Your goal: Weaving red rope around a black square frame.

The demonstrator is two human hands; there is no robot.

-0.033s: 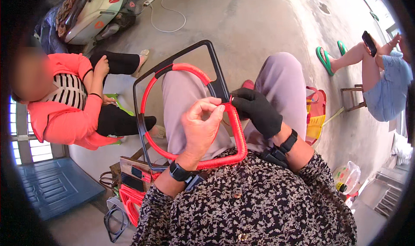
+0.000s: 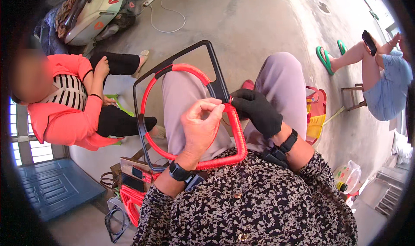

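A black frame with a round red-and-black ring inside it rests across my thighs. Red cord is wound tightly along the frame's right and near sides. At the upper end of the winding, the thumb and forefinger of my bare left hand pinch together on the cord. My right hand, in a black glove, is closed at the same spot, just right of the frame, where a thin red strand shows by its fingertips. The glove hides most of what it grips.
To my left sits a person in a coral jacket; another person with a phone sits at right. A low stand holding phones, with red cord bundles beside it, is near my left elbow. A red-and-yellow basket stands beyond my right knee.
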